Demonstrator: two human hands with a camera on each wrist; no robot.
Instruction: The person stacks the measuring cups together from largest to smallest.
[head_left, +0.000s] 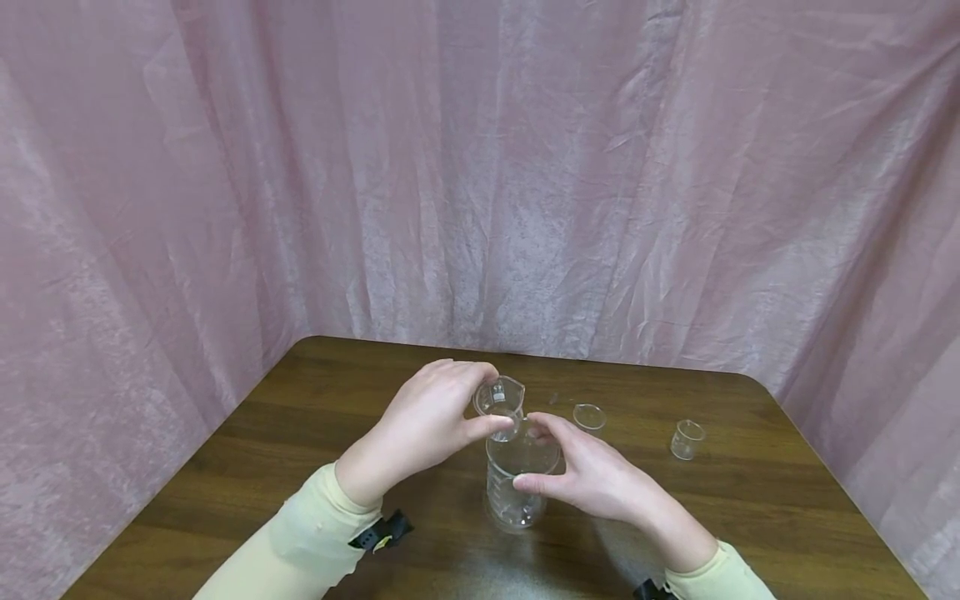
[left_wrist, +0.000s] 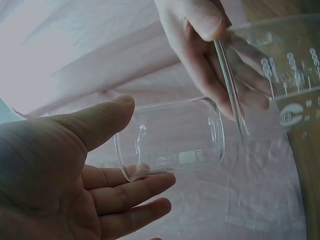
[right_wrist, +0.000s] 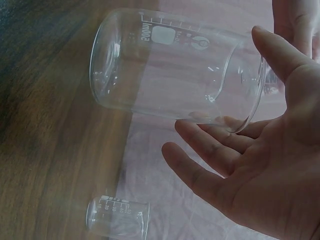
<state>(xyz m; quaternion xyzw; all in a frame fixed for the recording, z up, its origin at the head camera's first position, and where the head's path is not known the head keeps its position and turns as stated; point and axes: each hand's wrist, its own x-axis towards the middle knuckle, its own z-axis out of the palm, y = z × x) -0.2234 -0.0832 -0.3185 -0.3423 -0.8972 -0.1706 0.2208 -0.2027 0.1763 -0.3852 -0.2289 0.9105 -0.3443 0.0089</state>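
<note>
My left hand (head_left: 427, 417) holds a small glass beaker (head_left: 499, 402) near its rim, thumb on one side and fingers on the other. In the left wrist view this beaker (left_wrist: 172, 145) has a white label patch. Its base is at the mouth of a large glass beaker (head_left: 513, 500), which stands upright on the table and is marked 500 ml in the right wrist view. My right hand (head_left: 592, 473) grips the large beaker near its rim, thumb and fingers spread around opposite sides. Both beakers are clear, with no contents visible.
Behind my right hand stands another small beaker (head_left: 589, 417), partly hidden by it. Farther right is a still smaller beaker (head_left: 687, 440). The brown wooden table (head_left: 300, 433) has rounded far corners, and a pink curtain (head_left: 480, 183) hangs behind it.
</note>
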